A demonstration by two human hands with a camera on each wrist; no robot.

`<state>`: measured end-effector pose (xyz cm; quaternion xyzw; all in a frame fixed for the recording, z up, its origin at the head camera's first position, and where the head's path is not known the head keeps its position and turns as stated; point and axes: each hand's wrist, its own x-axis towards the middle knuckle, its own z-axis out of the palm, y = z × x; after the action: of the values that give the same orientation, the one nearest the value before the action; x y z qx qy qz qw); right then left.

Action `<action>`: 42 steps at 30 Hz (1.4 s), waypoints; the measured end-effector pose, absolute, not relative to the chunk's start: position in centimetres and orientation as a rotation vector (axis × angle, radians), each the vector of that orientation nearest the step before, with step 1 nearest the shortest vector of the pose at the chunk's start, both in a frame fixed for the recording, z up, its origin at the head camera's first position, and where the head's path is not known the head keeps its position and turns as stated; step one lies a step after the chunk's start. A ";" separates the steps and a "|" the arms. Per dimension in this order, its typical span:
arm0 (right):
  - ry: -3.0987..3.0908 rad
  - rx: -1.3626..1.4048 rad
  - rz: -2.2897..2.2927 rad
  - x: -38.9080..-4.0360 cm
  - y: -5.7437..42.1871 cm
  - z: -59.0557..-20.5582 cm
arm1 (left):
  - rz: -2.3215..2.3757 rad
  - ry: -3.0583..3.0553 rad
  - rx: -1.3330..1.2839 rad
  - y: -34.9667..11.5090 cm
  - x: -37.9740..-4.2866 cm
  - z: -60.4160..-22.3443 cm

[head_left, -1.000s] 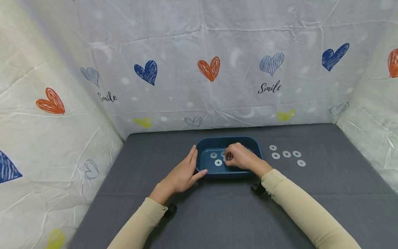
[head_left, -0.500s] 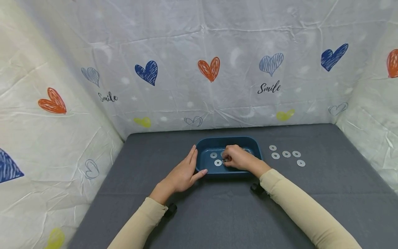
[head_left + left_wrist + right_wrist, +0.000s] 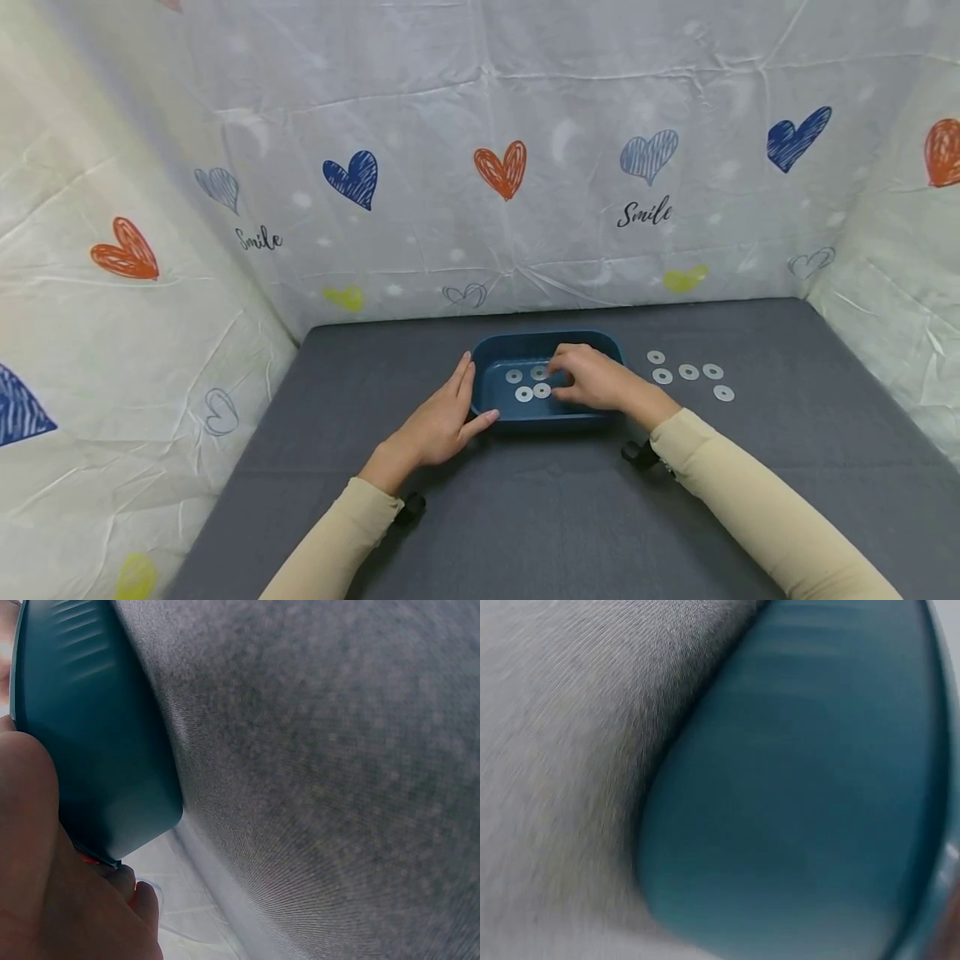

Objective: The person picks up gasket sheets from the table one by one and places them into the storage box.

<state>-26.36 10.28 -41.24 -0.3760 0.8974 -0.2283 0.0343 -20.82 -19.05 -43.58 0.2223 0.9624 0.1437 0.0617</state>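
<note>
A dark blue rectangular tray (image 3: 495,417) stands on the grey table. Several flat metal washers lie inside it, among them a washer (image 3: 524,394) near the front and another washer (image 3: 542,390) just right of it. My left hand (image 3: 438,421) rests against the tray's left end, fingers fairly straight along the side and thumb at the front corner. The left wrist view shows the tray's outer wall (image 3: 97,742) beside the thumb. My right hand (image 3: 592,379) is over the tray's right half, thumb and fingers parted with no washer visible between them. It hides part of the tray floor.
Several more washers, such as one washer (image 3: 688,372), lie flat on the table (image 3: 525,517) to the right of the tray. A white cloth backdrop (image 3: 420,100) with printed hearts rises behind the table and at both sides.
My right hand has let go of a washer, which now lies beside the front one in the tray. The hand has drawn back slightly right and its fingers have parted. The left hand stays put.
</note>
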 end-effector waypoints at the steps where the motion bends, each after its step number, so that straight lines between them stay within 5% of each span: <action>1: 2.760 -1.157 -0.699 -26.2 10.6 -41.0 | 0.438 2.912 0.677 -19.0 -20.8 -43.6; 42: 2.969 -1.115 -0.753 -22.0 20.8 -39.4 | 0.449 2.915 0.714 -19.2 -21.0 -43.9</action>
<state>-22.03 20.83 -39.41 -0.3415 0.9092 -0.2307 -0.0591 -21.02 -19.17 -43.87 0.2350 0.9592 0.1476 0.0532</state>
